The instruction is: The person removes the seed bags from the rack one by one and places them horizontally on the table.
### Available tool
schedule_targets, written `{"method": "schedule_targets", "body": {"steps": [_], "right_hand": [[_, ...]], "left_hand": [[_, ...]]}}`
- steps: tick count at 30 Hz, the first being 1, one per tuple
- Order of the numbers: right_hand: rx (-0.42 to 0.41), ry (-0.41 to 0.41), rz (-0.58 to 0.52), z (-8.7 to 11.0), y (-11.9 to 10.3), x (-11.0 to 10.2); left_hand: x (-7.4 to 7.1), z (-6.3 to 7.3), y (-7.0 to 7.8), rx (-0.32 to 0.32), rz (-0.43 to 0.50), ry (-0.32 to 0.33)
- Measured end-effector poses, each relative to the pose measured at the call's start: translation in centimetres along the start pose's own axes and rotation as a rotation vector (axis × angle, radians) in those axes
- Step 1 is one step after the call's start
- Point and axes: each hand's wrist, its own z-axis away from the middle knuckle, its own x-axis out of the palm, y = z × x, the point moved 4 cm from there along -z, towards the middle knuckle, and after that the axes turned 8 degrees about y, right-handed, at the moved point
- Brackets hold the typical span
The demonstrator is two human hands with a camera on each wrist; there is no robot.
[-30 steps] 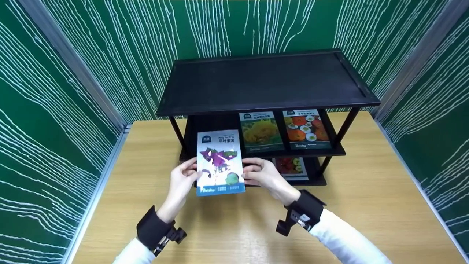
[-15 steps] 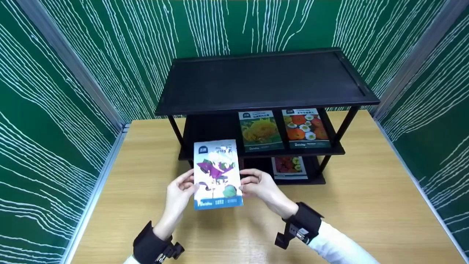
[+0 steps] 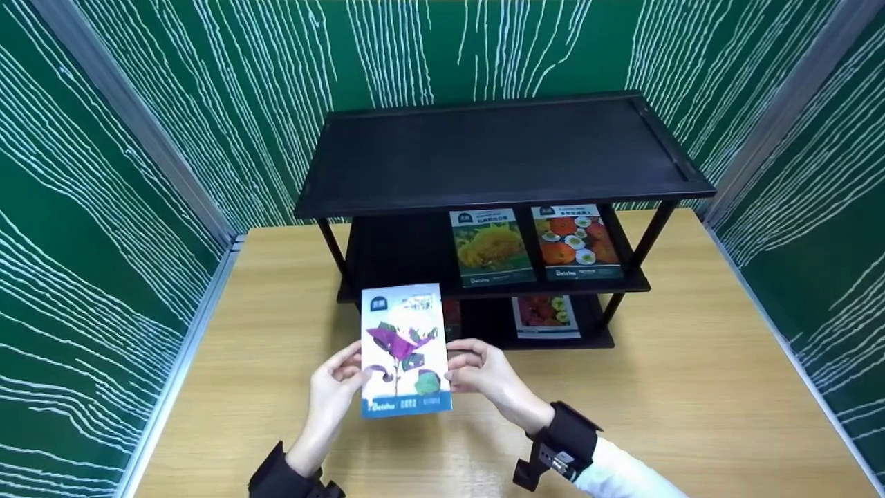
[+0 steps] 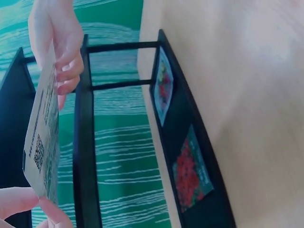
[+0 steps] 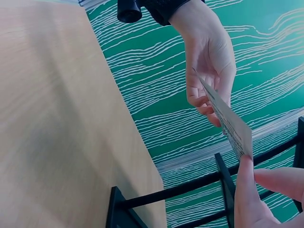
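Note:
A white seed packet (image 3: pixel 404 353) with a purple-leaved plant and a blue bottom band is held up in front of the black shelf, over the table. My left hand (image 3: pixel 330 387) pinches its left edge, and my right hand (image 3: pixel 494 379) pinches the right edge. Seen from the left wrist, the packet (image 4: pixel 42 133) is nearly edge-on, its back with a printed code showing. In the right wrist view, thumb and fingertip of the right hand (image 5: pixel 254 194) grip one end of the packet (image 5: pixel 228 118).
The black three-tier shelf (image 3: pixel 505 155) stands at the back of the wooden table (image 3: pixel 242 360). On its middle tier lie a yellow-flower packet (image 3: pixel 492 247) and an orange-flower packet (image 3: pixel 576 242). Below are a red-flower packet (image 3: pixel 545 317) and another red one (image 4: pixel 187 175). Green walls surround the table.
Both hands have drawn the purple-plant packet back from the shelf toward the body, slightly left. A red packet on the bottom tier now shows partly beside it. The shelf stays put.

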Motion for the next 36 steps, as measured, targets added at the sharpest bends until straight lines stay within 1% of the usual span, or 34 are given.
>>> {"method": "schedule_targets", "body": {"steps": [4, 7, 14, 19, 25, 30, 36], "right_hand": [[0.009, 0.009, 0.015, 0.1, 0.9, 0.3], [0.012, 0.016, 0.025, 0.2, 1.6, 0.6], [0.018, 0.034, 0.004, 0.4, 3.0, 0.9], [0.037, 0.037, -0.006, 0.4, 4.1, 1.0], [0.057, 0.047, -0.018, 0.0, 5.5, 1.0], [0.057, 0.046, -0.032, -0.6, 6.7, 1.2], [0.055, 0.055, -0.004, -1.3, 8.2, 1.5]], "left_hand": [[-0.3, 0.2, -0.7, 0.001, -0.01, 0.001], [-0.4, 0.5, -1.3, -0.018, -0.02, 0.006], [-0.6, 1.0, -2.7, -0.046, -0.014, 0.026], [-0.7, 1.2, -3.6, -0.063, -0.026, 0.02], [-0.6, 1.0, -4.9, -0.09, -0.021, 0.02], [-0.5, 0.6, -6.2, -0.103, -0.03, 0.019], [-0.6, 0.3, -7.8, -0.131, -0.051, 0.022]]}}
